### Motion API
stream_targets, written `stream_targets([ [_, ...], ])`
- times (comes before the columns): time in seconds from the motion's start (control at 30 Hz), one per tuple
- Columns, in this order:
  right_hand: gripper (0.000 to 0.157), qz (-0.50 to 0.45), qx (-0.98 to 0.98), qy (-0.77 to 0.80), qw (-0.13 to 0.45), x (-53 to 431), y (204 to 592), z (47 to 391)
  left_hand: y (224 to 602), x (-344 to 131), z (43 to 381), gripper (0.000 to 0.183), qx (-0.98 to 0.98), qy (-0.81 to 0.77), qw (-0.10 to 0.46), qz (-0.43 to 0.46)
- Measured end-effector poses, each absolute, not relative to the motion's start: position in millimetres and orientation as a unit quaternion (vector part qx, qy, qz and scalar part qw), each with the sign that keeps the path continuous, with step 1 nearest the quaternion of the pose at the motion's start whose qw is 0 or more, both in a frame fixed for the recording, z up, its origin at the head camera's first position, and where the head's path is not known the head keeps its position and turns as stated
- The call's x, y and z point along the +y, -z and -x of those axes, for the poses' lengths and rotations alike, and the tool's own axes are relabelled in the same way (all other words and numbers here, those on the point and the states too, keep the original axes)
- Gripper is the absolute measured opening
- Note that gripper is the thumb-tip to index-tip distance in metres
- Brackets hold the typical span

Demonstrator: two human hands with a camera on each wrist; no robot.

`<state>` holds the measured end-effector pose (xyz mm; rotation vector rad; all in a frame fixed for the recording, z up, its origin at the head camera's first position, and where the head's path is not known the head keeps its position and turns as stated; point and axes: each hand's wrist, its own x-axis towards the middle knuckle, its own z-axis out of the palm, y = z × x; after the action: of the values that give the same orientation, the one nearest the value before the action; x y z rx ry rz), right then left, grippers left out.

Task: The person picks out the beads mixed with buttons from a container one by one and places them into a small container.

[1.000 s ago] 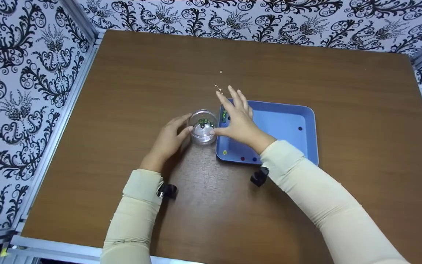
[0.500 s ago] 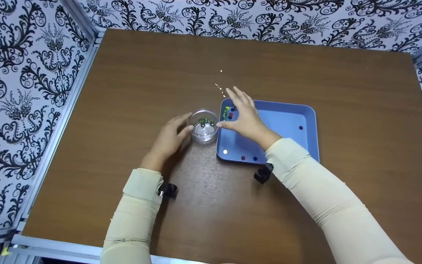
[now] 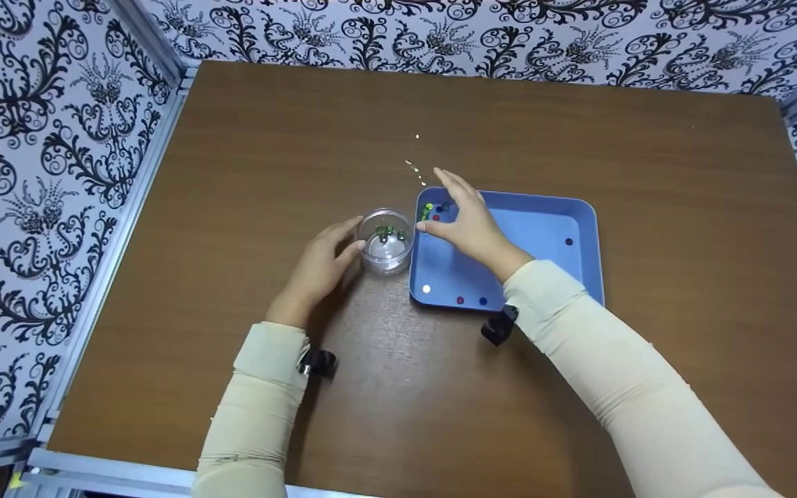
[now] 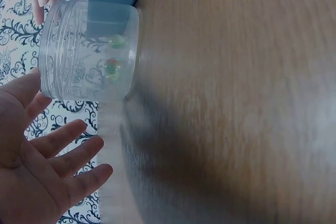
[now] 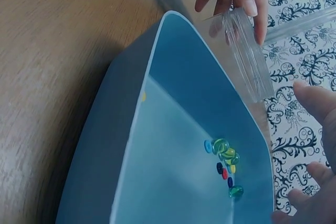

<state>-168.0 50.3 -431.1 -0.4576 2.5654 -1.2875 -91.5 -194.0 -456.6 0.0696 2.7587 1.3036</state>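
A round clear plastic jar (image 3: 386,259) stands upright on the table, against the left side of a blue tray (image 3: 537,266). Several green glass marbles (image 3: 390,234) lie in the jar. My left hand (image 3: 315,270) touches the jar's left side with thumb and forefinger; its other fingers spread loosely in the left wrist view. My right hand (image 3: 473,232) hovers over the tray's left half, thumb near the jar's rim, fingers extended and holding nothing. Beyond it, in the tray's far left corner, sit more green marbles (image 5: 220,146) and small coloured discs, including a red disc (image 5: 224,173).
More discs lie apart in the tray: a pale yellow disc (image 3: 426,289), a dark red disc (image 3: 460,300), a blue disc (image 3: 483,301) and a dark disc (image 3: 569,242). Small bright specks (image 3: 415,170) show on the table (image 3: 288,152) behind the tray. Patterned walls (image 3: 440,38) border it.
My right hand has drawn back to the right, away from the jar, uncovering marbles and discs in the tray's far left corner. The left hand and the jar stay about where they were.
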Motion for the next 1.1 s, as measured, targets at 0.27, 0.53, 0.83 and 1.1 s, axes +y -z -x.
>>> stream_targets([
  [0.27, 0.081, 0.106, 0.864, 0.473, 0.137, 53, 433, 170, 455, -193, 91, 0.047, 0.903, -0.426, 0.049, -0.018],
  [0.53, 0.075, 0.067, 0.838, 0.522, 0.144, 51, 435, 173, 457, -193, 92, 0.047, 0.899, -0.434, 0.049, -0.016],
  [0.83, 0.072, 0.029, 0.822, 0.548, 0.153, 49, 434, 176, 458, -194, 91, 0.047, 0.897, -0.440, 0.049, -0.015],
  [1.1, 0.068, -0.010, 0.807, 0.569, 0.162, 48, 437, 180, 456, -193, 90, 0.047, 0.895, -0.442, 0.052, -0.023],
])
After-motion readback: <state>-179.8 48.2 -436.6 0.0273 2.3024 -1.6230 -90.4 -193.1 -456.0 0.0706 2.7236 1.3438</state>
